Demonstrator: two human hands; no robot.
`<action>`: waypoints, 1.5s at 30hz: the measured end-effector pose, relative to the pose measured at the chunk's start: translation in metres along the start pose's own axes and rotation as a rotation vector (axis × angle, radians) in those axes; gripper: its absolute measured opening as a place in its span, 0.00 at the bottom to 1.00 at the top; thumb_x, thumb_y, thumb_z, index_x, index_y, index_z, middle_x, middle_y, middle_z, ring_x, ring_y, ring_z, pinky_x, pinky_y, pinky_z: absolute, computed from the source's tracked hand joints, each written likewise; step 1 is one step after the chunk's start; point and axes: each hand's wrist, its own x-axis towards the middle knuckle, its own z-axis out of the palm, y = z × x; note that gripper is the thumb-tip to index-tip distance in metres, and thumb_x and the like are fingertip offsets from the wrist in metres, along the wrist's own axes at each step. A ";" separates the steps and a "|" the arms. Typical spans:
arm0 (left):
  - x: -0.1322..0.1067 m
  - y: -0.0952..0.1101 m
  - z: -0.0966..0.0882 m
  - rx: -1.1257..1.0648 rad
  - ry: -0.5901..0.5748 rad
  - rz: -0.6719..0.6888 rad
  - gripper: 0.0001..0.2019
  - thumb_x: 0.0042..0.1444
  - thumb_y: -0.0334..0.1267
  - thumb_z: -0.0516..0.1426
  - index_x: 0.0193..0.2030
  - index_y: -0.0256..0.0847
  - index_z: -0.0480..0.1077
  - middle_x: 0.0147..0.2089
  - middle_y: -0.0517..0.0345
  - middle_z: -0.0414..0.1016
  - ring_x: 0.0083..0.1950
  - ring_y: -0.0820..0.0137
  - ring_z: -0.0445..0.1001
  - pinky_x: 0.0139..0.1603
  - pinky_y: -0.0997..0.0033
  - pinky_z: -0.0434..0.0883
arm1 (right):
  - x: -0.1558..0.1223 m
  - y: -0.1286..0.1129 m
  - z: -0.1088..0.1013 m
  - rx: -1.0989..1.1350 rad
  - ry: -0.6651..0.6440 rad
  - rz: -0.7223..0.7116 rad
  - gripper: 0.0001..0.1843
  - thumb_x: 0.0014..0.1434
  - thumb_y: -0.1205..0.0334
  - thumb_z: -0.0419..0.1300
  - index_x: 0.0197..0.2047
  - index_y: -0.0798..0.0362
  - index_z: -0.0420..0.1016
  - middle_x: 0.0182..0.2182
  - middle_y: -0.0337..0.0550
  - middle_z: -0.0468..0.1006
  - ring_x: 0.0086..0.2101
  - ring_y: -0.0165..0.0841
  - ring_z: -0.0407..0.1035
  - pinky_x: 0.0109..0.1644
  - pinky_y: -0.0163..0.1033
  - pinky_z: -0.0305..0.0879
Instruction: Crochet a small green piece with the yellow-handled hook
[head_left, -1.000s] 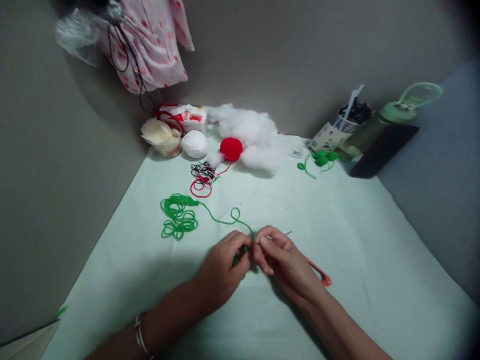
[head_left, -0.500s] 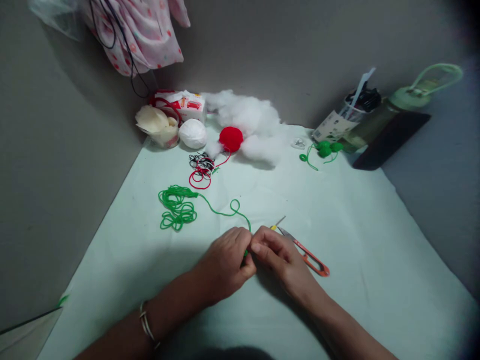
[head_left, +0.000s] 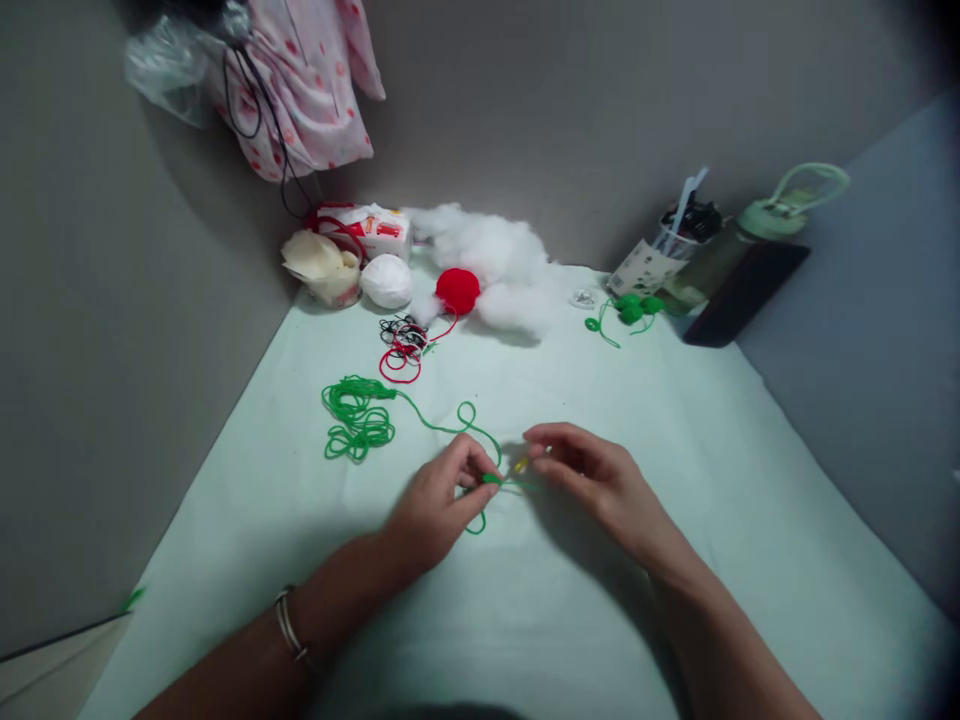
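Observation:
My left hand (head_left: 442, 500) is closed in a pinch on a small piece of green yarn work (head_left: 491, 480), with a loop of green yarn (head_left: 475, 528) hanging below it. A strand leads from the piece back to the loose green yarn bundle (head_left: 358, 415). To the right, my right hand (head_left: 589, 465) has its thumb and forefinger around a slim crochet hook, its yellow part (head_left: 521, 465) showing at the fingertips; the rest is mostly hidden. A thin green tail stretches between the two hands. The orange scissors are out of sight, apparently behind my right hand.
Along the back stand a tub (head_left: 326, 275), a white yarn ball (head_left: 386, 281), a red ball (head_left: 457, 291) and white stuffing (head_left: 499, 250). Tangled yarn (head_left: 403, 345) lies nearer. Small green pieces (head_left: 634, 308), a pen cup (head_left: 656, 260) and a bottle (head_left: 765, 225) are at right.
My hands have moved apart; the right has shifted onto the crochet hook, which has moved left. The green piece now shows at my left fingertips. The scissors have become covered, and the view has tilted slightly.

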 end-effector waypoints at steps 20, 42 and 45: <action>-0.008 0.004 0.002 -0.116 -0.135 0.039 0.07 0.55 0.34 0.62 0.41 0.40 0.71 0.37 0.61 0.73 0.37 0.71 0.71 0.39 0.71 0.69 | -0.014 -0.011 0.010 -0.314 -0.193 -0.028 0.14 0.63 0.53 0.57 0.34 0.53 0.76 0.24 0.36 0.69 0.27 0.29 0.60 0.33 0.37 0.55; -0.002 0.007 -0.005 -0.172 -0.104 -0.033 0.17 0.62 0.50 0.59 0.42 0.37 0.82 0.44 0.49 0.84 0.51 0.58 0.80 0.58 0.59 0.74 | -0.024 -0.005 0.023 -0.547 -0.221 -0.627 0.11 0.73 0.62 0.56 0.40 0.52 0.78 0.33 0.43 0.80 0.32 0.31 0.72 0.39 0.36 0.66; -0.002 0.005 -0.004 -0.165 -0.075 -0.041 0.17 0.61 0.49 0.61 0.41 0.36 0.82 0.45 0.48 0.84 0.49 0.60 0.80 0.57 0.60 0.74 | -0.019 -0.001 0.015 -0.581 -0.086 -0.497 0.12 0.72 0.62 0.56 0.39 0.51 0.79 0.33 0.43 0.80 0.31 0.32 0.72 0.37 0.37 0.65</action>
